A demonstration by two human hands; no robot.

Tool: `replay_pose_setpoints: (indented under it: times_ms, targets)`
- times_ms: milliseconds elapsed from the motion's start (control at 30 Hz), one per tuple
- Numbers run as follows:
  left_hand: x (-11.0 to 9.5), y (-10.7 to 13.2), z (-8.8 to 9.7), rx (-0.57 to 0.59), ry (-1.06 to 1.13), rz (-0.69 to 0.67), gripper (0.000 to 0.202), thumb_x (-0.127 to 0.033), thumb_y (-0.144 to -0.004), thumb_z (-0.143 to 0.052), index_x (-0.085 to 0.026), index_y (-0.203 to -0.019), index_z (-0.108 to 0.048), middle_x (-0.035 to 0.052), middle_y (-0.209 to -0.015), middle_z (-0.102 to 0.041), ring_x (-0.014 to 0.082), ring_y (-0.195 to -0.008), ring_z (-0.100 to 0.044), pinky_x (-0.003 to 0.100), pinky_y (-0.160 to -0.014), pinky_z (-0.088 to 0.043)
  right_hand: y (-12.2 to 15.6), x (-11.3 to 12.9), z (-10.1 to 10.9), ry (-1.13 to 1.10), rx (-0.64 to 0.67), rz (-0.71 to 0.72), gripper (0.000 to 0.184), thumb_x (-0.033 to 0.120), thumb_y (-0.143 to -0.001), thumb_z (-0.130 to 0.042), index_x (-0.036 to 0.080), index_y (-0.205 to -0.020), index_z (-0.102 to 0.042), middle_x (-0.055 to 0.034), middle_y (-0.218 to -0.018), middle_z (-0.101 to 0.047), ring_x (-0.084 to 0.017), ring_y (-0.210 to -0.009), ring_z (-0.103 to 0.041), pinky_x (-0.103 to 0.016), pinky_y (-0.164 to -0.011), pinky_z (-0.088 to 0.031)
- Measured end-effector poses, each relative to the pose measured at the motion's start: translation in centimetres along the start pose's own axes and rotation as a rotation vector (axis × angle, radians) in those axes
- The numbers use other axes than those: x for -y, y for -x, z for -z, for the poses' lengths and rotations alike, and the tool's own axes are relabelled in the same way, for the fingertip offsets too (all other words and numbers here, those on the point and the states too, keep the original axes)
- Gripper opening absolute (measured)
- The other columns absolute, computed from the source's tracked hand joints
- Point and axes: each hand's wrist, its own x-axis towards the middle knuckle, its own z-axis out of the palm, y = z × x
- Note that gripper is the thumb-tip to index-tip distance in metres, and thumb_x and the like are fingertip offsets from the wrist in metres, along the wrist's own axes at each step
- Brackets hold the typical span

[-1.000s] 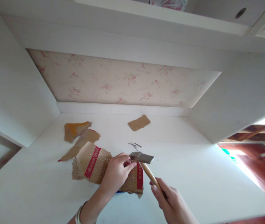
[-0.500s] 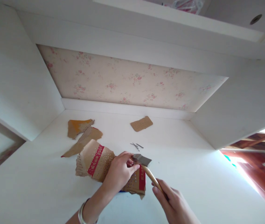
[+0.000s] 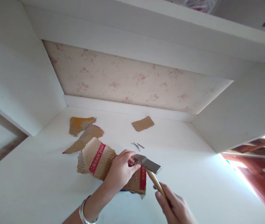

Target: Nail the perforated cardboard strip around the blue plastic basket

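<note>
Right grip: the right hand (image 3: 175, 207), at the lower right of centre, is closed tight around the lower end of the wooden handle (image 3: 156, 184) of a hammer (image 3: 147, 164).
Hammer: the handle slants up and to the left out of the fist. The grey metal head sits just above centre bottom, with its left end right at the fingertips of the other hand.
Left grip: the left hand (image 3: 120, 170) lies on the cardboard, thumb and forefinger drawn narrow together beside the hammer head. What they pinch is too small to tell.
Wrist: a silver bangle (image 3: 84, 213) circles the left wrist at the bottom edge.
Cardboard: a brown sheet (image 3: 98, 160) with small punched holes and red printed strips lies flat under the left hand, reaching left of it and under the hammer head.
Under the sheet: a sliver of something blue (image 3: 123, 190) shows at its lower edge.
Nails: a few thin nails (image 3: 137, 145) lie loose on the white counter (image 3: 193, 168), just above the hammer head.
Scraps: two torn brown pieces (image 3: 83, 132) lie at upper left of the sheet. A small punched piece (image 3: 143, 123) lies apart near the back.
Back: flowered wallpaper (image 3: 134, 81) fills the recess above the counter.
</note>
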Motion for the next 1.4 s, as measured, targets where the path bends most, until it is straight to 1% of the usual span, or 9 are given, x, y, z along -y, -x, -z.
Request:
replay_pose_setpoints:
  times_ms: [167,367,467,567,767,933,1100,1233,1400]
  targets:
    - [0.0,0.0,0.0,0.021,-0.018,0.031,0.023,-0.013,-0.075,-0.072,-0.023,-0.095,-0.068,0.0000,-0.094,-0.066,0.0132,-0.071,-0.061,0.027,-0.074,-0.053,0.0,-0.2,-0.2,0.009,0.009,-0.003,0.035,0.049,-0.099,-0.040,0.022,-0.093,-0.061,0.0022,-0.061,-0.059,-0.013,-0.052,-0.052,-0.021,-0.053,-0.043]
    - [0.6,0.1,-0.3,-0.011,-0.002,0.003,0.029,-0.015,-0.075,-0.072,-0.022,-0.103,-0.066,0.0015,-0.095,-0.066,0.0140,-0.074,-0.062,0.028,-0.077,-0.054,0.0,-0.3,-0.3,0.021,-0.044,0.012,0.035,0.049,-0.099,-0.040,0.022,-0.091,-0.061,0.0026,-0.060,-0.059,-0.013,-0.050,-0.052,-0.021,-0.051,-0.042]
    - [0.4,0.1,-0.3,-0.008,-0.005,0.036,0.028,-0.016,-0.075,-0.071,-0.023,-0.102,-0.066,0.0016,-0.097,-0.066,0.0141,-0.073,-0.062,0.029,-0.077,-0.054,-0.2,-0.2,-0.3,0.032,-0.019,-0.012,0.039,0.052,-0.098,-0.039,0.022,-0.086,-0.060,0.0030,-0.059,-0.058,-0.013,-0.050,-0.051,-0.020,-0.051,-0.043]
    - [0.3,0.1,-0.3,-0.005,-0.005,0.061,0.027,-0.015,-0.075,-0.070,-0.023,-0.099,-0.066,0.0009,-0.097,-0.066,0.0138,-0.072,-0.062,0.029,-0.077,-0.054,-0.3,-0.1,-0.3,0.030,0.009,-0.040,0.042,0.054,-0.098,-0.037,0.021,-0.089,-0.061,0.0024,-0.059,-0.059,-0.013,-0.051,-0.051,-0.021,-0.051,-0.043]
    - [0.6,0.2,-0.3,-0.020,0.020,-0.015,0.026,-0.017,-0.077,-0.069,-0.022,-0.102,-0.065,0.0023,-0.094,-0.065,0.0148,-0.074,-0.062,0.029,-0.077,-0.055,-0.4,0.0,-0.1,-0.002,0.009,-0.022,0.035,0.049,-0.099,-0.039,0.022,-0.095,-0.060,0.0011,-0.062,-0.061,-0.014,-0.053,-0.053,-0.022,-0.053,-0.044]
    - [-0.1,0.1,0.0,-0.009,-0.029,0.051,0.026,-0.015,-0.074,-0.070,-0.024,-0.099,-0.066,0.0009,-0.097,-0.065,0.0144,-0.072,-0.061,0.030,-0.078,-0.053,-0.4,-0.7,-0.4,0.027,0.055,-0.058,0.040,0.053,-0.099,-0.037,0.021,-0.091,-0.061,0.0010,-0.062,-0.061,-0.014,-0.054,-0.052,-0.022,-0.054,-0.043]
    - [-0.1,0.2,0.0,-0.019,-0.051,0.051,0.034,-0.017,-0.073,-0.073,-0.023,-0.106,-0.064,0.0017,-0.101,-0.062,0.0140,-0.072,-0.058,0.031,-0.077,-0.053,-0.1,-1.1,-0.5,0.009,0.027,-0.052,0.035,0.050,-0.099,-0.038,0.023,-0.091,-0.059,0.0027,-0.062,-0.058,-0.014,-0.054,-0.050,-0.021,-0.055,-0.044]
    - [0.0,0.3,-0.1,-0.028,-0.060,0.064,0.038,-0.019,-0.073,-0.072,-0.024,-0.110,-0.063,0.0033,-0.107,-0.059,0.0158,-0.077,-0.059,0.032,-0.080,-0.053,-0.4,-1.0,-0.5,0.001,0.038,-0.066,0.041,0.054,-0.098,-0.038,0.022,-0.085,-0.060,0.0021,-0.060,-0.058,-0.014,-0.052,-0.049,-0.022,-0.053,-0.043]
    - [-0.3,0.3,0.1,-0.047,-0.057,0.005,0.040,-0.017,-0.075,-0.069,-0.024,-0.113,-0.061,0.0024,-0.102,-0.058,0.0141,-0.073,-0.057,0.032,-0.081,-0.051,-0.5,-0.2,0.5,-0.035,-0.056,-0.107,0.042,0.056,-0.096,-0.039,0.022,-0.093,-0.063,0.0023,-0.059,-0.058,-0.014,-0.051,-0.051,-0.021,-0.050,-0.044]
